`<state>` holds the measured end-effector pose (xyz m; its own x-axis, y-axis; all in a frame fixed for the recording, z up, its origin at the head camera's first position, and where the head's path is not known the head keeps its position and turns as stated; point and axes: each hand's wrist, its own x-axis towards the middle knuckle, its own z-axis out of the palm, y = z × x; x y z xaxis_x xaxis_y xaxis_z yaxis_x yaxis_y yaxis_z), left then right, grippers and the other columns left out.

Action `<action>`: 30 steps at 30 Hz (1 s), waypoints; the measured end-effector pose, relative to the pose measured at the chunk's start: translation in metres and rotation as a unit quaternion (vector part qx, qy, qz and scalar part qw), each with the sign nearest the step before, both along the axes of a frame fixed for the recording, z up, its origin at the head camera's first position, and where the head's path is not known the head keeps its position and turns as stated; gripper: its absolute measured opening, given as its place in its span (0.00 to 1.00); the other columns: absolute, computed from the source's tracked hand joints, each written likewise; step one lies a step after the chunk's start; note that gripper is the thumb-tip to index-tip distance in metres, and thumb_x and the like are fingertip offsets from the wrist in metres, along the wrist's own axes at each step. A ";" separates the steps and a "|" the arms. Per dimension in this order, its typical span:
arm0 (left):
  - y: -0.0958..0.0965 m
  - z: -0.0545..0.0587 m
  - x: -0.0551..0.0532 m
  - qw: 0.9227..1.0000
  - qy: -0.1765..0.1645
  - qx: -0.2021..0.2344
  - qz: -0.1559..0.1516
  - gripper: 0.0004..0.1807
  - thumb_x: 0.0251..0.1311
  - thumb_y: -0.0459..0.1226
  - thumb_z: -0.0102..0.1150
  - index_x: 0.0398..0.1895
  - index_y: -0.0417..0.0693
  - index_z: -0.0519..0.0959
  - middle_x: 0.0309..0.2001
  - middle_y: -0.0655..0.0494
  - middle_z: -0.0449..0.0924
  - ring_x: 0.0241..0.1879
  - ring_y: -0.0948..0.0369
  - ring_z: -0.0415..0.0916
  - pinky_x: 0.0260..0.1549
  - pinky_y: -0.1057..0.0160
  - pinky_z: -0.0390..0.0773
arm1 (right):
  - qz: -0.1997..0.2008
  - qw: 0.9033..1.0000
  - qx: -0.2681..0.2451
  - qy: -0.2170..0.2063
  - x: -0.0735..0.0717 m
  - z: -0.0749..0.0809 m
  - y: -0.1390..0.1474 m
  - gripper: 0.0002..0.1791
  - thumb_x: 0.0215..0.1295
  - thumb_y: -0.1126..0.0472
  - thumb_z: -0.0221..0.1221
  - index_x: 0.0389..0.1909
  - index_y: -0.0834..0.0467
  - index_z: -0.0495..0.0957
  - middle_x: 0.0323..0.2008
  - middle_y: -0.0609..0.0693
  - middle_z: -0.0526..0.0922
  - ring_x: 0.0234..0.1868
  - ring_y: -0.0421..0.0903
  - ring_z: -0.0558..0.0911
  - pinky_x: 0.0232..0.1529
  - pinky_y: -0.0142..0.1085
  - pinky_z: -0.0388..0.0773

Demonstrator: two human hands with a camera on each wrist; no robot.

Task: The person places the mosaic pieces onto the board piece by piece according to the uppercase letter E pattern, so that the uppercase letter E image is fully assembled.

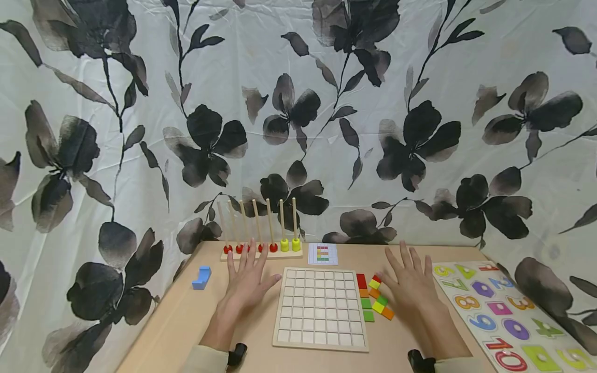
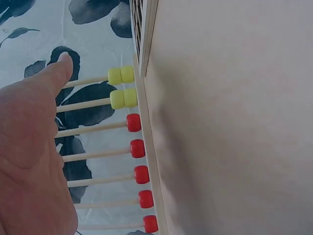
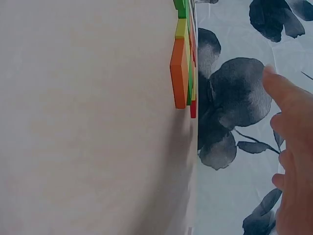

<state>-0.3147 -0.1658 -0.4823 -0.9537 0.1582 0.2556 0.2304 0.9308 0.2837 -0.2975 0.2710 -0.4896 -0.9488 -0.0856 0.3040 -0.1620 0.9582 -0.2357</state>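
Both hands hold nothing, fingers spread. The left hand (image 1: 249, 282) hovers left of a white grid board (image 1: 322, 310), its fingertips overlapping the bead abacus (image 1: 261, 254) in the head view. Red beads (image 2: 137, 148) and yellow beads (image 2: 123, 98) sit low on the abacus rods in the left wrist view. On the board's other side, the right hand (image 1: 412, 284) is raised near small coloured tiles (image 1: 379, 306) in red, yellow, orange and green. An orange tile (image 3: 179, 73) stands out in the right wrist view, apart from the fingers.
A pattern card (image 1: 323, 254) lies behind the board. At the far left is a blue curved block (image 1: 201, 278). A number-and-shape puzzle board (image 1: 517, 321) covers the table's right side. Behind the table (image 1: 163, 331) hangs a floral cloth (image 1: 354, 155).
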 end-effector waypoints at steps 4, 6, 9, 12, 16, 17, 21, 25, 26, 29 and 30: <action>0.000 0.000 0.001 1.000 -0.007 -0.005 -0.003 0.54 0.66 0.67 0.56 0.86 0.57 0.45 0.86 0.45 0.28 0.84 0.40 0.32 0.73 0.34 0.11 | 0.010 1.000 -0.017 0.001 -0.002 0.003 0.000 0.44 0.76 0.33 0.51 0.84 0.49 0.52 0.85 0.63 0.38 0.81 0.72 0.48 0.79 0.70 0.34; 0.000 -0.001 0.002 1.000 -0.007 -0.005 -0.007 0.54 0.66 0.66 0.57 0.86 0.57 0.45 0.86 0.46 0.27 0.84 0.40 0.31 0.74 0.32 0.15 | 0.009 0.999 -0.035 -0.007 -0.003 0.006 -0.001 0.45 0.75 0.31 0.50 0.84 0.47 0.51 0.84 0.63 0.42 0.79 0.73 0.54 0.76 0.72 0.46; -0.001 -0.004 0.003 1.000 -0.004 -0.001 -0.011 0.54 0.66 0.65 0.59 0.86 0.56 0.47 0.86 0.44 0.30 0.84 0.40 0.32 0.76 0.29 0.25 | 0.011 0.995 -0.092 -0.035 -0.007 0.012 -0.002 0.45 0.74 0.31 0.52 0.84 0.45 0.51 0.81 0.63 0.56 0.71 0.69 0.69 0.67 0.70 0.68; -0.001 -0.008 0.004 1.000 -0.022 0.010 -0.019 0.53 0.66 0.64 0.60 0.86 0.53 0.49 0.85 0.41 0.35 0.84 0.39 0.33 0.78 0.30 0.32 | 0.021 0.984 -0.160 -0.071 -0.014 0.015 -0.001 0.43 0.74 0.34 0.56 0.83 0.48 0.56 0.71 0.61 0.71 0.58 0.59 0.78 0.54 0.55 0.81; -0.002 -0.011 0.005 0.995 -0.085 0.027 -0.042 0.55 0.66 0.64 0.61 0.85 0.49 0.48 0.84 0.37 0.42 0.83 0.37 0.37 0.78 0.31 0.36 | 0.048 0.950 -0.272 -0.147 -0.027 0.005 0.005 0.37 0.76 0.41 0.58 0.79 0.52 0.64 0.58 0.59 0.77 0.48 0.53 0.76 0.44 0.39 0.78; -0.002 -0.012 0.005 0.993 -0.102 0.028 -0.052 0.56 0.65 0.64 0.61 0.85 0.48 0.48 0.84 0.37 0.43 0.83 0.37 0.39 0.78 0.30 0.37 | 0.051 0.939 -0.299 -0.164 -0.031 0.000 0.007 0.35 0.76 0.43 0.59 0.77 0.53 0.66 0.56 0.58 0.77 0.46 0.52 0.76 0.42 0.37 0.77; -0.005 -0.015 0.006 0.979 -0.171 0.047 -0.105 0.61 0.59 0.66 0.66 0.84 0.43 0.49 0.83 0.35 0.47 0.82 0.35 0.43 0.76 0.27 0.42 | 0.074 0.910 -0.358 -0.196 -0.043 -0.019 0.017 0.29 0.77 0.55 0.60 0.73 0.62 0.70 0.44 0.58 0.78 0.33 0.51 0.76 0.31 0.34 0.77; -0.008 -0.017 0.009 0.965 -0.214 0.044 -0.143 0.65 0.52 0.67 0.71 0.84 0.47 0.52 0.83 0.33 0.44 0.82 0.34 0.40 0.75 0.25 0.42 | 0.094 0.919 -0.340 -0.177 -0.046 -0.030 0.022 0.25 0.75 0.59 0.62 0.68 0.64 0.75 0.39 0.56 0.79 0.33 0.50 0.75 0.28 0.32 0.76; -0.009 -0.017 0.010 0.964 -0.217 0.042 -0.149 0.65 0.50 0.68 0.72 0.84 0.48 0.53 0.83 0.32 0.43 0.82 0.33 0.39 0.75 0.25 0.42 | 0.098 0.921 -0.334 -0.175 -0.047 -0.030 0.022 0.24 0.75 0.60 0.62 0.68 0.63 0.76 0.39 0.56 0.79 0.35 0.50 0.75 0.29 0.32 0.76; -0.012 -0.017 0.009 0.960 -0.225 0.038 -0.161 0.65 0.46 0.67 0.76 0.84 0.53 0.55 0.83 0.29 0.40 0.82 0.32 0.37 0.75 0.25 0.40 | 0.113 0.923 -0.316 -0.187 -0.047 -0.029 0.022 0.23 0.73 0.67 0.60 0.68 0.61 0.77 0.42 0.56 0.78 0.43 0.52 0.74 0.35 0.33 0.76; -0.013 -0.017 0.009 0.959 -0.228 0.039 -0.165 0.65 0.45 0.66 0.77 0.84 0.54 0.55 0.82 0.29 0.40 0.82 0.32 0.36 0.75 0.25 0.39 | 0.120 0.925 -0.307 -0.190 -0.047 -0.029 0.021 0.24 0.72 0.69 0.59 0.68 0.62 0.77 0.44 0.56 0.78 0.45 0.53 0.73 0.38 0.34 0.76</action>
